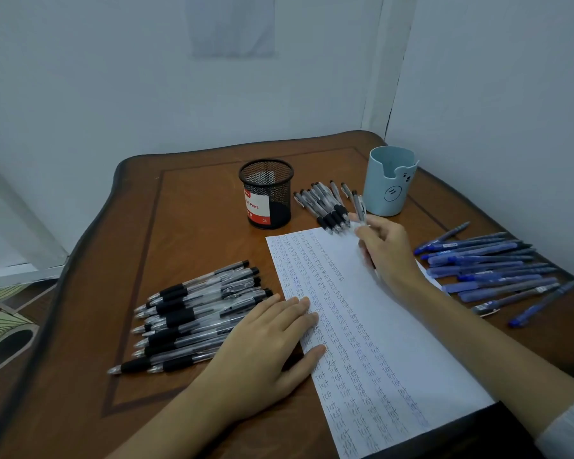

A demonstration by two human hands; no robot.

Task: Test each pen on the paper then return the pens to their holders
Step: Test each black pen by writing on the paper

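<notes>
Item 1: wooden surface (186, 226), set in a corner between pale walls.

Item 2: sheet of paper (362, 309), lying lengthwise down the middle, covered in rows of the handwritten word "test".

Item 3: left hand (265, 339), grip wide, fingers flat on the paper's left edge, holding nothing.

Item 4: right hand (386, 250), at the paper's far end, grip narrow, fingers curled round one clear pen (358, 203) whose upper end points at the light blue bear-face holder (390, 183).

Item 5: black mesh holder (267, 193), upright with a red-and-white label, left of the blue one.

Item 6: small cluster of clear pens (325, 207), lying between the two holders.

Item 7: pile of black-banded clear pens (196, 313), left of the paper, just beside the left hand.

Item 8: spread of blue pens (487, 266), right of the paper.
</notes>
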